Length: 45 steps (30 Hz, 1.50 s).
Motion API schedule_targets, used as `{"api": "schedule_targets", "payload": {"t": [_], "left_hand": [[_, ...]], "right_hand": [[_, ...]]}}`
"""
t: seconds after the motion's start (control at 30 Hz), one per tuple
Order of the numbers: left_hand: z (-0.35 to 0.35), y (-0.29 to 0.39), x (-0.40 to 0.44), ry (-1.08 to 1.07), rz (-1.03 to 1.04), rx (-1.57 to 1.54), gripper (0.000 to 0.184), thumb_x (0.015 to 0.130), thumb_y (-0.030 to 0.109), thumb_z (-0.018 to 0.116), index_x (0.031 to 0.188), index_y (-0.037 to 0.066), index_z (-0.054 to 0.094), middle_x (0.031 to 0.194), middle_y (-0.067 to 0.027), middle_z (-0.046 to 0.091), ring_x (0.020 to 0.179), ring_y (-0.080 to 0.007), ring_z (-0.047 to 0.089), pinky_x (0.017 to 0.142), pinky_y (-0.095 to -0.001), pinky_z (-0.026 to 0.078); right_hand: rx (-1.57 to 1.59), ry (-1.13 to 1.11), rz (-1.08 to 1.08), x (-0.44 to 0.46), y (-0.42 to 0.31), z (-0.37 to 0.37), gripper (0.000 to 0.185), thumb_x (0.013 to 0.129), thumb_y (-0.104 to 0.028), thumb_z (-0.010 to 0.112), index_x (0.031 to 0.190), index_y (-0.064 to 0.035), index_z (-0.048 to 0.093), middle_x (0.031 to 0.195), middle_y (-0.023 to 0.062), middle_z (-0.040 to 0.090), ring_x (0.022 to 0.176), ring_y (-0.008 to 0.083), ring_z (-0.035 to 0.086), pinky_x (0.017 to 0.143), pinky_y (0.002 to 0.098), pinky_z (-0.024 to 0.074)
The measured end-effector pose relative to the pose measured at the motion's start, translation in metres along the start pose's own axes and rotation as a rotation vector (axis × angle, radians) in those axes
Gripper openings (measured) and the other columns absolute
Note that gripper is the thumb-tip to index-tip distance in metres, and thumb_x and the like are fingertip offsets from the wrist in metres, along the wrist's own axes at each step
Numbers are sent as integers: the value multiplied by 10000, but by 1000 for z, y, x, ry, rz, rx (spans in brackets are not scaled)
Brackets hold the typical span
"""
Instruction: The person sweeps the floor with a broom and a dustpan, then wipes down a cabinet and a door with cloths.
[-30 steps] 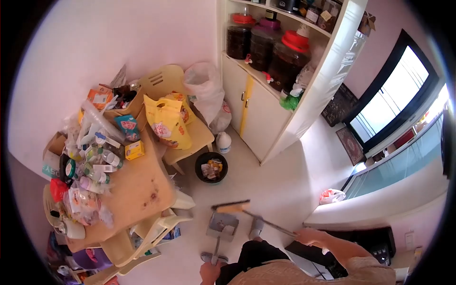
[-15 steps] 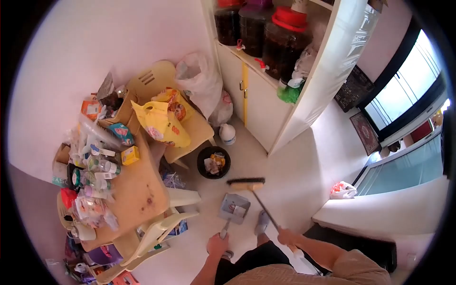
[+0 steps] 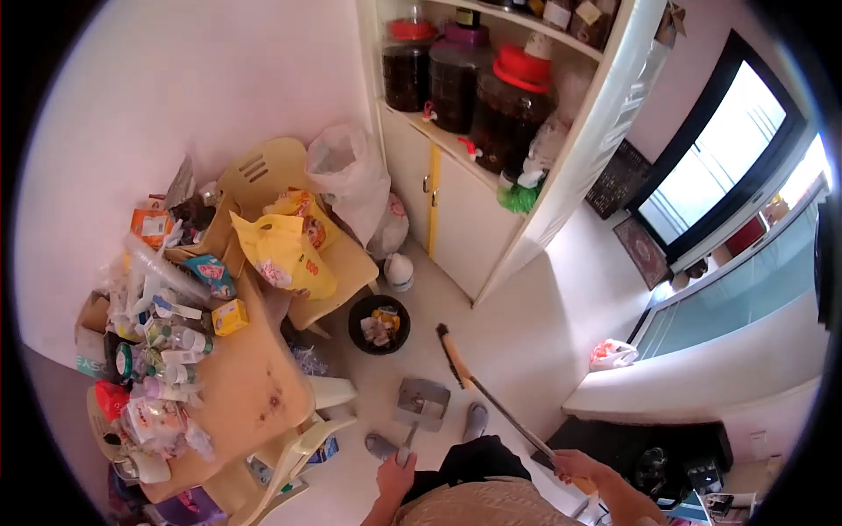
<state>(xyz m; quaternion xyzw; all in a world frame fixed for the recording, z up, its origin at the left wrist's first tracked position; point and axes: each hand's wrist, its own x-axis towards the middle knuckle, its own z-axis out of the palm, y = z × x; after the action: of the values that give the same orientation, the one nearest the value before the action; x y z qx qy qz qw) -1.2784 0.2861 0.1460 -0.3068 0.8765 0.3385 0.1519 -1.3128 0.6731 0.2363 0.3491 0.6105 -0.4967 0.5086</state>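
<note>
Grey dustpan [image 3: 429,391]: 1, left hand [image 3: 396,475] clamped on handle | broom [image 3: 454,358]: 1, right hand [image 3: 581,465] likewise

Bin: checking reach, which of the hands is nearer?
Left. The left hand, holding the dustpan, is below the bin in view; the right hand, holding the broom, is farther off, below and to the right.
</note>
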Motion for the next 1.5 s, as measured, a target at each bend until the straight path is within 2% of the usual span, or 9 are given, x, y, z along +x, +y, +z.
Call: {"api": "schedule_targets", "payload": {"t": [0.33,0.43,0.93,1.07,1.1,1.13,1.2,1.43,1.5], "left_hand": [[-135,-26,-41,223,374,-202,312,905,307,568,876,-1,617,682,-119,632,596,-299,579,554,-417,465],[-174,-15,-56,51,-129,-571,242,910,266,574,732,107,533,525,-3,467,425,-92,440,386,-254,361],[-26,-186,-6,48,-805,-2450,377,937,508,447,842,144,471,523,12,378,465,-164,458,481,-343,463],[2,-183,-3,348,-1180,-2017,317,938,385,495,896,72,522,675,-61,502,582,-198,557,631,-392,554],[24,-208,-2,242,-1091,-1943,294,922,351,523,956,62,564,711,-84,531,640,-207,580,627,-373,545],[56,-232,-17,216,-492,-1456,305,911,382,474,891,83,526,624,-89,490,554,-243,527,517,-396,518],[45,-230,-9,29,-909,-1950,309,913,381,459,874,85,537,591,-73,472,525,-234,516,472,-358,472],[13,-193,-33,198,-829,-1920,277,893,312,492,920,43,550,635,-37,512,555,-191,536,494,-335,459],[-26,-156,-46,-9,-715,-2217,301,946,264,458,673,143,494,467,50,346,331,-92,339,279,-247,271]], "right_hand": [[306,-43,2,125,8,-27,162,933,-229,541,908,-70,527,607,78,535,471,184,524,397,298,433],[284,-24,18,142,-2,-33,226,913,-252,567,918,-31,518,661,111,544,495,185,533,427,281,466],[295,-172,125,166,-24,-35,211,915,-254,543,902,-47,502,650,112,549,486,176,532,435,317,486],[155,-81,76,172,-15,-38,200,915,-255,545,902,-59,513,686,125,568,508,179,544,452,325,499],[84,-25,63,159,-24,-21,197,930,-259,515,883,-67,512,650,101,551,504,176,533,462,329,495],[12,29,58,148,-29,-9,205,944,-262,484,863,-76,510,613,76,535,501,173,522,472,334,491],[47,-4,52,145,-30,-7,194,942,-253,501,865,-75,513,634,83,549,506,174,525,471,329,495],[-27,27,59,121,-46,16,193,932,-244,535,886,-57,516,640,79,536,513,175,528,456,310,487],[-87,77,59,118,-46,17,190,934,-244,531,905,-56,519,645,81,539,517,175,531,459,311,490]]}}
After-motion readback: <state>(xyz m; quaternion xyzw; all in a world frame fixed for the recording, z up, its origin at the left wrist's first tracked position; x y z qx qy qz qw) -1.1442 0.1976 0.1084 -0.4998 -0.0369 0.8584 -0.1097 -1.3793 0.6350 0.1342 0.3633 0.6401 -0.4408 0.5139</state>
